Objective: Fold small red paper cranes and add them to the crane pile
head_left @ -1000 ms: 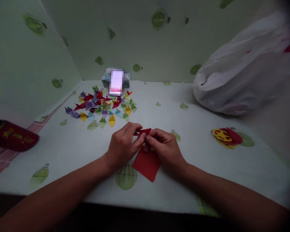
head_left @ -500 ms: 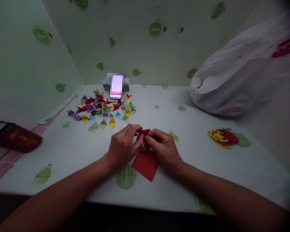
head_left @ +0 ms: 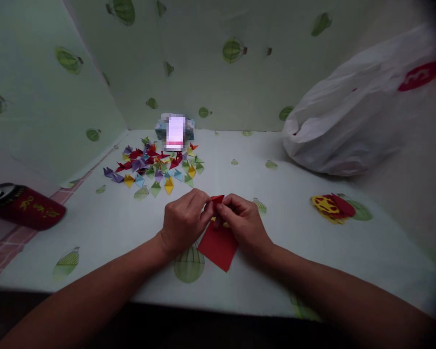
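Between my two hands is a small piece of folded red paper (head_left: 218, 198), its pointed top showing above the fingertips. My left hand (head_left: 189, 213) pinches it from the left, fingers curled. On the other side my right hand (head_left: 241, 218) grips it between thumb and forefinger. Fingers hide most of its lower part. Just below, a flat red paper square (head_left: 218, 246) lies on the table, with a bit of yellow showing at its upper edge. Further back sits a pile of small folded paper pieces (head_left: 156, 165) in several colours.
A phone (head_left: 176, 131), blurred out, leans on a box (head_left: 162, 128) behind the pile. At the left edge a red can (head_left: 29, 207) stands tilted in view. On the right are a white plastic bag (head_left: 341, 116) and yellow and red cutouts (head_left: 327, 206).
My left hand's fingers have shifted slightly on the folded red paper and drawn in closer. The view has tilted a little; the rest lies as before.
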{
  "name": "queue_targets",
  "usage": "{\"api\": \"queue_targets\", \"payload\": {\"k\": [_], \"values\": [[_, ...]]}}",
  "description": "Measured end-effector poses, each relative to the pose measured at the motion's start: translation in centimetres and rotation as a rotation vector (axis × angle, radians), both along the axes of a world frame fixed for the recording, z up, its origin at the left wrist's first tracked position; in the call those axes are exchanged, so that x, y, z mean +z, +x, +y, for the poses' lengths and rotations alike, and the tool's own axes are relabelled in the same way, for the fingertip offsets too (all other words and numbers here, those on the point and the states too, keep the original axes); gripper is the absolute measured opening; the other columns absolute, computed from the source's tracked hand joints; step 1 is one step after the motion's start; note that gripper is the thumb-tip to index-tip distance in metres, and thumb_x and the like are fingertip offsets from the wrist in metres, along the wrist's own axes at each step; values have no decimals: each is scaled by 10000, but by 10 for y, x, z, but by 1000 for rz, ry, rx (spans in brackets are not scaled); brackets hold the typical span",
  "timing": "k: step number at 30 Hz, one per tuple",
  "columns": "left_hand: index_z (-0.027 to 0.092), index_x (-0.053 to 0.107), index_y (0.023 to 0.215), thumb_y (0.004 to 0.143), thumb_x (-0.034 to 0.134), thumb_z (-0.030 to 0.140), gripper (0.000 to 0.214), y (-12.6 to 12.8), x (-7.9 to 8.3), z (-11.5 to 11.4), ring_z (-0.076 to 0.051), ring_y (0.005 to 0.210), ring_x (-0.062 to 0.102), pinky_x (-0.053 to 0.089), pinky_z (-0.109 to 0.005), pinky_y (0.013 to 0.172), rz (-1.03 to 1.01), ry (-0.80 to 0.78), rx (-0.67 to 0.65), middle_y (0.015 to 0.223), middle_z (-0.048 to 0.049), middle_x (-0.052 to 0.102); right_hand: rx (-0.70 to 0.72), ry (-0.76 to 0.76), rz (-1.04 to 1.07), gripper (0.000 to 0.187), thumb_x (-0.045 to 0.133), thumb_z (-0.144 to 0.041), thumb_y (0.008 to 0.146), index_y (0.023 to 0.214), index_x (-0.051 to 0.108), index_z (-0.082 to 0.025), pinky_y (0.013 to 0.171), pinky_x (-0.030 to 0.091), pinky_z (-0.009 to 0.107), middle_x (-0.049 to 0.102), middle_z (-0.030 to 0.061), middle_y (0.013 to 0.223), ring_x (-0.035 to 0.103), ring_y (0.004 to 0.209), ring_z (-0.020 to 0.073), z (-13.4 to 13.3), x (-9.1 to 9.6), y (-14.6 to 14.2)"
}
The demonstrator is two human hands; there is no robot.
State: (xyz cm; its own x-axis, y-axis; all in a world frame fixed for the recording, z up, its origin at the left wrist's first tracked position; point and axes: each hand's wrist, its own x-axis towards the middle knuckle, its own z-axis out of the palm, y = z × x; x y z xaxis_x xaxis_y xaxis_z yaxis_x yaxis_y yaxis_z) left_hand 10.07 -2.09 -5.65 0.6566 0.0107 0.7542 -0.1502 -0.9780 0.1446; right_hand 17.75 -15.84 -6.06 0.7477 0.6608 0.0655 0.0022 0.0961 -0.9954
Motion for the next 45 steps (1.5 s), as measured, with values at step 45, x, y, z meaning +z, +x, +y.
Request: {"api": "queue_targets", "payload": {"k": [45], "values": [[156, 619, 909, 918, 586, 120, 49, -3, -5, 0, -136, 698, 668, 543, -246, 638, 20, -189, -107, 804, -36, 695, 58, 70, 128, 210, 668, -344, 848, 725, 629, -178, 547, 473, 247, 642, -14, 666, 588, 511, 103, 0, -1, 1]]}}
